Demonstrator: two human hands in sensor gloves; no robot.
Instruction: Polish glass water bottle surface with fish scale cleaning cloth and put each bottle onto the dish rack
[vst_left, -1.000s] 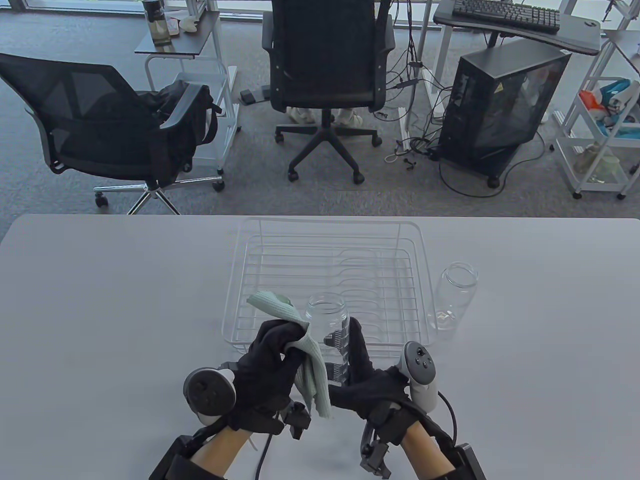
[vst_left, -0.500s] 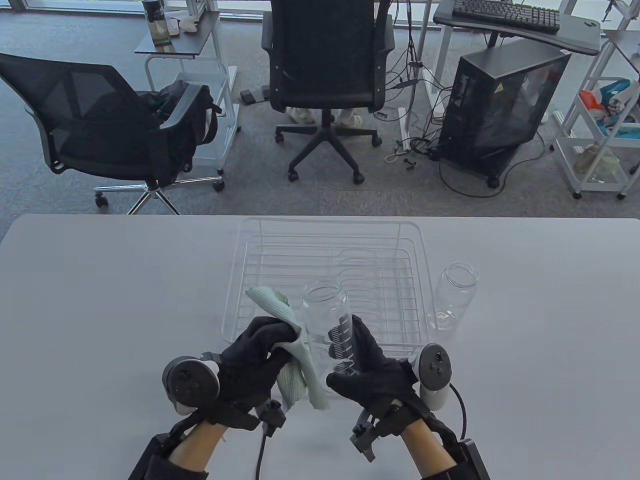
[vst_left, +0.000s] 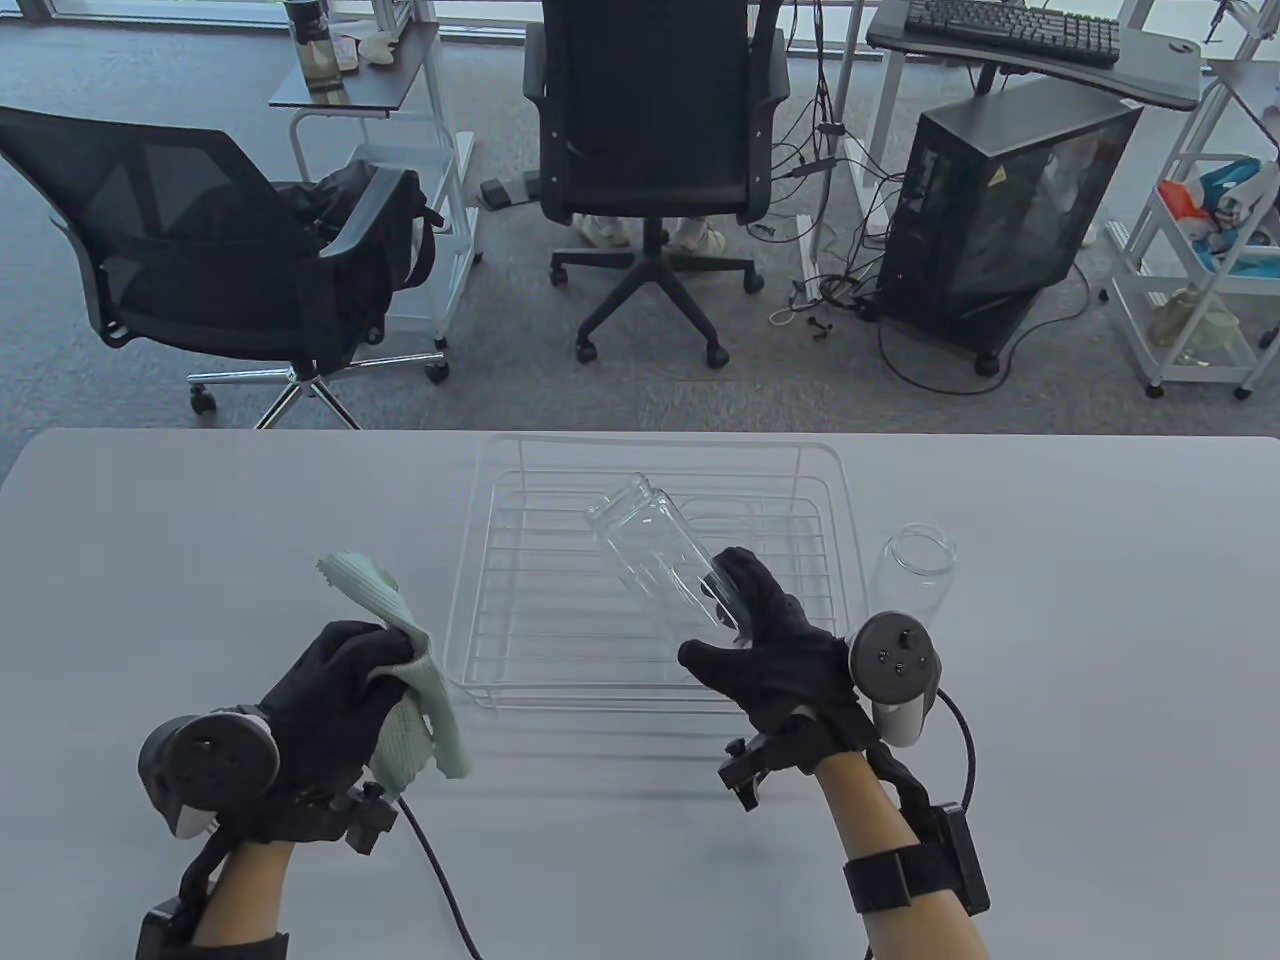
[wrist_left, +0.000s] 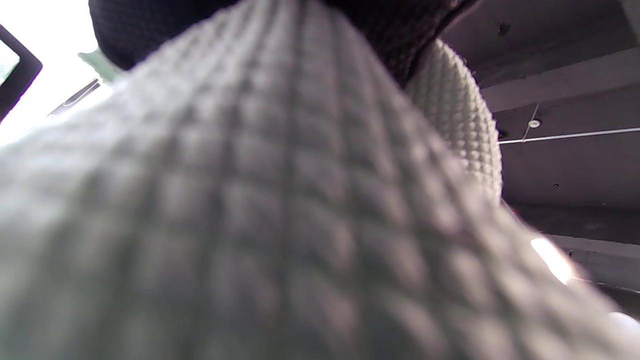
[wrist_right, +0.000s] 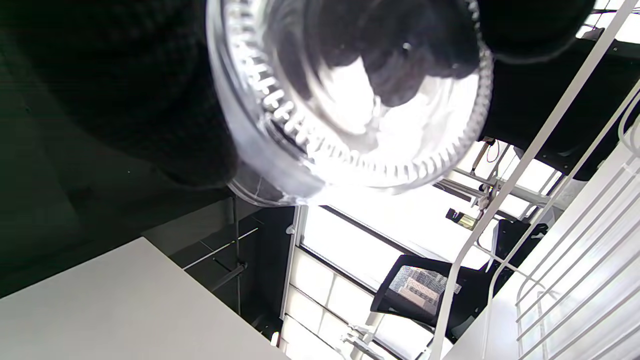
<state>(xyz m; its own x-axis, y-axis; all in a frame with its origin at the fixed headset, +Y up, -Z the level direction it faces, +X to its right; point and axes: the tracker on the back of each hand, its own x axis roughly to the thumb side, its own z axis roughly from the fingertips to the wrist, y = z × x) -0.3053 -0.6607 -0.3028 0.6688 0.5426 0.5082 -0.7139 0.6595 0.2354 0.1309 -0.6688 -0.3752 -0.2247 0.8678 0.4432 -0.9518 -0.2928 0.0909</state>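
A clear glass bottle (vst_left: 655, 550) is held tilted over the white wire dish rack (vst_left: 480, 580), mouth pointing up and to the far left. My right hand (vst_left: 760, 630) grips its base end; the right wrist view looks straight at the ribbed bottle base (wrist_right: 350, 125) between my fingers. My left hand (vst_left: 335, 690) is off to the left of the rack, gripping the pale green fish scale cloth (vst_left: 410, 690), whose weave (wrist_left: 250, 225) fills the left wrist view. A second glass bottle (vst_left: 910, 590) stands upright on the table just right of the rack.
The rack sits in the middle of the white table (vst_left: 1100, 700), with nothing lying on its wires. Beyond the far table edge are office chairs (vst_left: 650, 150), a computer tower (vst_left: 1000, 200) and carts.
My right hand carried the bottle away from the cloth, up and over the rack, tilting it. My left hand drew back to the left with the cloth.
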